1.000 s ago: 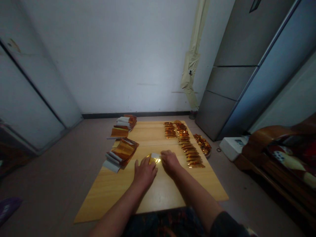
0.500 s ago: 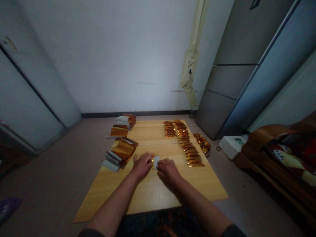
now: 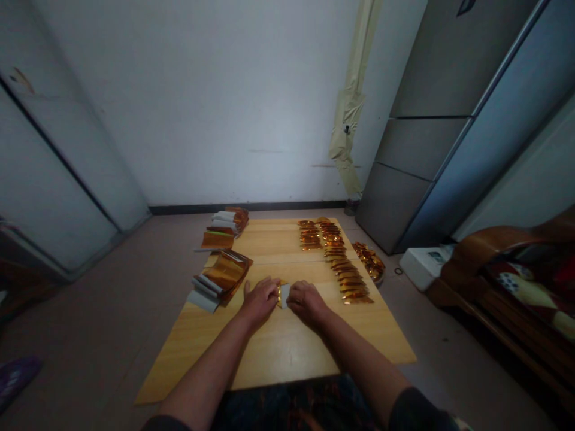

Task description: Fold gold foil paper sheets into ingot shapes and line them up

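Observation:
A small sheet of gold foil paper (image 3: 284, 296) lies between my hands on the wooden table, its pale grey back partly showing and a gold fold along its left side. My left hand (image 3: 261, 301) presses the paper's left edge, fingers bent and closed on it, the thumb side partly hidden. At the right edge, my right hand (image 3: 308, 302) has its fingers curled in on the paper; the fingertips are hidden beneath the knuckles. Left of my left hand rests a fanned stack of gold foil sheets (image 3: 227, 272).
More foil sheets (image 3: 220, 236) lie at the table's (image 3: 278, 353) far left. Rows of folded gold pieces (image 3: 350, 278) line its right side. Beyond that edge, a container of gold pieces (image 3: 371, 262) stands on the floor, near a white box (image 3: 422, 266) and a wooden seat (image 3: 476, 281).
My right hand has shifted slightly and its fingers are curled tighter at the paper's right edge. My left hand stays at the gold fold.

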A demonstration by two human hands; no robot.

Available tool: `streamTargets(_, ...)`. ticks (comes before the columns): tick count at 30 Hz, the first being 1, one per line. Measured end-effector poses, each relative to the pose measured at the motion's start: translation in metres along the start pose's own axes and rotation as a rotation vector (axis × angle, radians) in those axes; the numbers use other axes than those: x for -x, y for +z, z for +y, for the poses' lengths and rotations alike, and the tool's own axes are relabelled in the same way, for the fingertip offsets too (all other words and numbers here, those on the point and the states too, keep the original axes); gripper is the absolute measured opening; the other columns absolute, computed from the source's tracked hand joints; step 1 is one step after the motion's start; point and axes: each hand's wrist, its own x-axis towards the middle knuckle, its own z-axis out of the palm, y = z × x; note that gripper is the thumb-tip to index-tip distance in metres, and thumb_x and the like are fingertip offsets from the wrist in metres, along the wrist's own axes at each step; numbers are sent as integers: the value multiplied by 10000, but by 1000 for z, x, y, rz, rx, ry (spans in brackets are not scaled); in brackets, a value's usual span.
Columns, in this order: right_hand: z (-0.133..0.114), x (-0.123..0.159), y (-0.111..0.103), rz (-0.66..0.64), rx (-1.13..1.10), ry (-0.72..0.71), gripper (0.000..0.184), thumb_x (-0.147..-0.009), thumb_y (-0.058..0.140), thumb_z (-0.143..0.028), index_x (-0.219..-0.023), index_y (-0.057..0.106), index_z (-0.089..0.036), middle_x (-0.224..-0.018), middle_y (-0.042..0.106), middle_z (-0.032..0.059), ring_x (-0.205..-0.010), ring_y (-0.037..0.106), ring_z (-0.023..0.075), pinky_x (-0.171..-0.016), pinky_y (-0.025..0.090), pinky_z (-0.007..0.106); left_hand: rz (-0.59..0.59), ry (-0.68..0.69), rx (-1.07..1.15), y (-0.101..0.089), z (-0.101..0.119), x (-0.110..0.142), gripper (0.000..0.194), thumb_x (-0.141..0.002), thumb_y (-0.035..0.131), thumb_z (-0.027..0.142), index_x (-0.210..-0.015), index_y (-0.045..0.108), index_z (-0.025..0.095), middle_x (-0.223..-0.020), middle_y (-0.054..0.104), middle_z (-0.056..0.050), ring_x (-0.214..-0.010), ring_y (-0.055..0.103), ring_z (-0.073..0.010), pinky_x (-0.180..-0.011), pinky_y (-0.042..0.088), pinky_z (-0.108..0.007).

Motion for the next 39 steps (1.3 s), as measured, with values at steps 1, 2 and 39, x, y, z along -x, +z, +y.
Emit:
streamTargets(1, 0, -1, 0, -1, 7, -3, 49, -849, 647, -215, -831, 693, -219, -908, 617, 16, -885, 502, 168, -752, 317, 278, -1, 2, -5, 0, 0, 0, 152, -798, 500, 228, -881, 621, 266, -1387, 576, 8, -1380, 391, -262, -1124, 39, -667)
streamTargets(2, 0, -1, -1, 2, 12, -6, 49, -849, 647, -214, -828, 691, -217, -902, 615, 16, -879, 503, 167, -748, 318, 276, -6, 5, -11, 0, 0, 0, 143, -799, 511, 246, -887, 623, 267, -1392, 571, 2, -1381, 389, -267, -1123, 38, -670)
streamTargets(39, 5, -17, -3, -33, -644, 122, 55, -749, 698, -153, -736, 721, -201, -821, 567, -12, -793, 565, 122, -713, 451, 211, -68, 39, -19, -6, 2, 3, 77, -761, 608, 321, -812, 634, 269, -1428, 530, 15, -1395, 353, -297, -1116, 25, -689)
